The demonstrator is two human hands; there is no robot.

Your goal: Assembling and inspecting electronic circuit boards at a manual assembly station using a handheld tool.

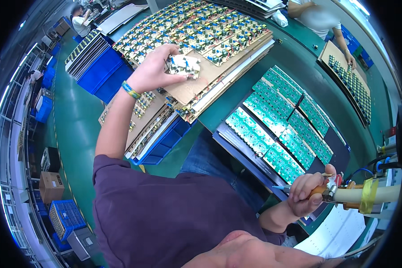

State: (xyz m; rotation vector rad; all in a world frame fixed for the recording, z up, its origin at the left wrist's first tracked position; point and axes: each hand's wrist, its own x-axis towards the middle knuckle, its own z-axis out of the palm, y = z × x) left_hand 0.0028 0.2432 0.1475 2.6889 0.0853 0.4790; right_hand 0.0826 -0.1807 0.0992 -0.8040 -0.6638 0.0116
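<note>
My left hand (155, 68) is closed around a small circuit board (184, 66) fitted with parts, its fingers on the edges. It holds the board above a bare patch of brown cardboard sheet (190, 89), beside rows of similar boards (196, 27) with blue, yellow and dark parts and red wires. My right hand (309, 192) wraps around an orange-handled tool (318, 191) with a pale blue pointed tip (280, 188). Right beside this hand are metal fittings and a thick white tube (366, 195). Green circuit boards (277, 120) lie in rows on a dark tray (236, 143) near the tip.
Under the cardboard sheets, more layers of boards are stacked. Blue bins (100, 73) stand on the left, one with stacked sheets. Across the green table (299, 53), a person's hand (349, 60) touches another board-covered sheet (344, 80). Cartons (51, 186) and a blue crate (67, 218) stand at far left.
</note>
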